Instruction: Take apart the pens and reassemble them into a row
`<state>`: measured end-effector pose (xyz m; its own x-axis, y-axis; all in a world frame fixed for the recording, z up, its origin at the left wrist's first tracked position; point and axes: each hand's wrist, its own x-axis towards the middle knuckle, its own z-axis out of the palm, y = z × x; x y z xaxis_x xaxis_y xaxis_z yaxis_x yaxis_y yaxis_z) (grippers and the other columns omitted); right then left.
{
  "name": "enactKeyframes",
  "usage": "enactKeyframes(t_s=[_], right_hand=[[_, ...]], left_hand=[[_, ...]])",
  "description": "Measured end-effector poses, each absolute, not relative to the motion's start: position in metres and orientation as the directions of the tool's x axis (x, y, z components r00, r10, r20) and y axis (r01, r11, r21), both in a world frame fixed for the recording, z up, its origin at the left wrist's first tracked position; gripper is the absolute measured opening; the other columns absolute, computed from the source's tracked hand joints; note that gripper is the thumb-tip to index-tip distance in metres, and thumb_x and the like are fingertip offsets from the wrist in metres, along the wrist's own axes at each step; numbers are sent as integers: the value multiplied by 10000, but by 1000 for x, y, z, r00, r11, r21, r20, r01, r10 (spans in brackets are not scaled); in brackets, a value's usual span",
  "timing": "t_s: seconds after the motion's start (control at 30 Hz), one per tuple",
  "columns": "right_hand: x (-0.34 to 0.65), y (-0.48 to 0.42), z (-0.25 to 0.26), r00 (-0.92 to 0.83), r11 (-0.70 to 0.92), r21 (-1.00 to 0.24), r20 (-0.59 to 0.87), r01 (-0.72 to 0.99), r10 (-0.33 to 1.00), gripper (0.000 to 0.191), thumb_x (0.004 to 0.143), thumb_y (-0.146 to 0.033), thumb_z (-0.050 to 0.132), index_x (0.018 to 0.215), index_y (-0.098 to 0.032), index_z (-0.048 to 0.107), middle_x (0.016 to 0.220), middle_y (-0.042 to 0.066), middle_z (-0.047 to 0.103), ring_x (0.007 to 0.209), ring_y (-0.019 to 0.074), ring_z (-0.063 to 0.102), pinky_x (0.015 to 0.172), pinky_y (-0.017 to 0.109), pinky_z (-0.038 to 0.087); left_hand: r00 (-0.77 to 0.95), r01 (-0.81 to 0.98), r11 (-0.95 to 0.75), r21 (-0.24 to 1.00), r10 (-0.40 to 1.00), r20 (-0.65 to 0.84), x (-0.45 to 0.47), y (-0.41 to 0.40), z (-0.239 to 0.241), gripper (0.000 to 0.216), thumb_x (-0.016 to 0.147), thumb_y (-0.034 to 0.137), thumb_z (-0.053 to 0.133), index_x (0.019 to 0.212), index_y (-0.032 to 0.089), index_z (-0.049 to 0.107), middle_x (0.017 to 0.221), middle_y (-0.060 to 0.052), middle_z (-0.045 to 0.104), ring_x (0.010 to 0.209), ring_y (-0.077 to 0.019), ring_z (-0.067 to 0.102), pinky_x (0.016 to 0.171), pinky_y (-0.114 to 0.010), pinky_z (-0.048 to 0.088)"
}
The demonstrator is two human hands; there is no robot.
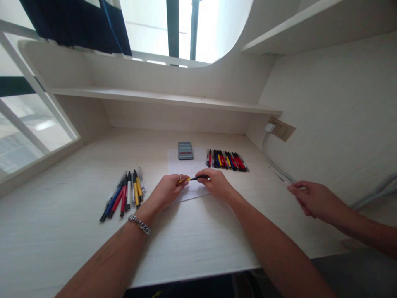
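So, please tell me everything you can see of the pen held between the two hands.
The pen is slim, with a yellow end and a black end. It lies about level above the white paper. The left hand pinches the yellow end, the right hand the black end. Finer parts are too small to tell.

Both hands (169, 190) (217, 183) hold one pen (194, 179) over paper (198, 192).

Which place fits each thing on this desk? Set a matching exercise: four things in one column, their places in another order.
Things:
1. pen
2. grey box
3. left pile of pens
4. socket

Places:
A. on the wall at right
B. between left hand and right hand
C. at the far edge of the paper
D. beside the left wrist

Pairs: 1-B, 2-C, 3-D, 4-A
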<state>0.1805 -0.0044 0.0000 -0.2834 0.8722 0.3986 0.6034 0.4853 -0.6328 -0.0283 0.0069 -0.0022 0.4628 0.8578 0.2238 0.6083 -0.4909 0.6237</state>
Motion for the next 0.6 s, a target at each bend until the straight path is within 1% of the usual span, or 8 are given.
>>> enactKeyframes(t_s=[0.17, 0.4, 0.6], right_hand=[[180, -5, 1, -297, 499, -627, 404, 598, 865, 189, 784, -114, 616, 921, -206, 708, 918, 34, 702, 838, 147, 616, 772, 258, 444], [179, -7, 3, -273, 499, -637, 425, 587, 863, 186, 778, -102, 614, 895, -208, 712, 884, 26, 693, 808, 134, 610, 754, 247, 443], [179, -7, 4, -275, 496, -635, 420, 592, 865, 183, 783, -116, 614, 901, -213, 715, 886, 22, 699, 794, 133, 610, 743, 247, 444]], left_hand=[[471, 598, -497, 629, 853, 225, -28, 6, -1, 304, 853, 315, 499, 1054, 214, 703, 966, -59, 728, 830, -190, 645, 736, -259, 442], [482, 603, -499, 622, 850, 214, -28, 7, -1, 302, 861, 320, 486, 1044, 219, 704, 930, -48, 731, 791, -179, 636, 693, -252, 429], [485, 599, -499, 627, 848, 212, -28, 7, 0, 304, 861, 329, 486, 1053, 229, 699, 925, -40, 731, 787, -176, 635, 698, -252, 432]])
